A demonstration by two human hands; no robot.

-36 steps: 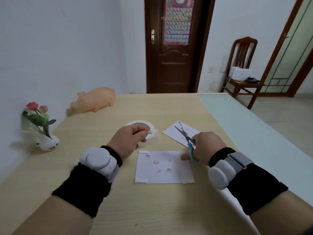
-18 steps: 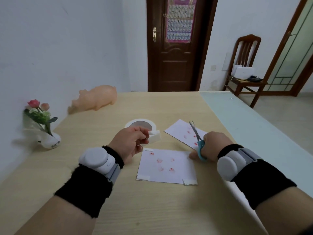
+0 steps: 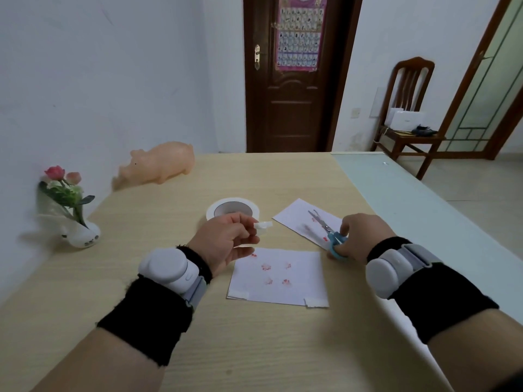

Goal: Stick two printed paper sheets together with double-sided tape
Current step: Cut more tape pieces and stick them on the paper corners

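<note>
A white printed sheet (image 3: 280,275) with small red marks lies flat on the wooden table, with tape pieces on its two near corners. A second printed sheet (image 3: 300,219) lies behind it to the right. My left hand (image 3: 226,241) pinches a short white strip of tape (image 3: 264,224) just above the near sheet's far left corner. Behind that hand sits the white tape roll (image 3: 232,209). My right hand (image 3: 360,236) grips blue-handled scissors (image 3: 329,236), their blades lying over the second sheet.
A pink toy pig (image 3: 158,165) and a small white vase of flowers (image 3: 72,210) stand along the left wall. A pale green strip (image 3: 410,216) runs along the table's right side. A wooden chair (image 3: 407,117) and a dark door (image 3: 294,75) are beyond.
My left hand has lifted the cut tape strip away from the roll, toward the near sheet. My right hand with the scissors has drawn back to the right, blades lowered over the second sheet.
</note>
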